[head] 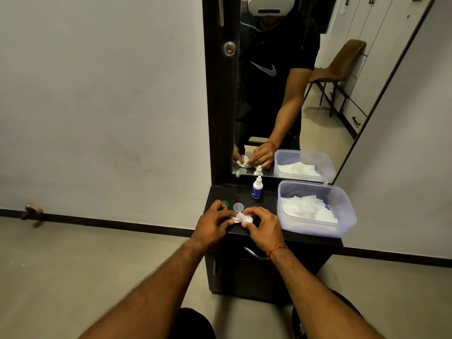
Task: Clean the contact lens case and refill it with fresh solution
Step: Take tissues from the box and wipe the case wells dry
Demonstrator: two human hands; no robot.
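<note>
The white contact lens case [247, 219] lies on the dark dresser top [266, 200], with a small white tissue [237, 217] over its left half. My left hand [215, 222] holds the case's left end, its fingers curled around it. My right hand [263, 226] pinches the tissue and the case's right end. A green cap [225, 203] and a clear cap [238, 206] sit just behind my hands. A small solution bottle [256, 188] with a blue label stands upright further back.
A clear plastic tub [342, 216] with white tissues fills the right side of the dresser top. A mirror [318, 94] rises behind it. A drawer handle [254, 254] sits below the front edge. Bare floor lies to the left.
</note>
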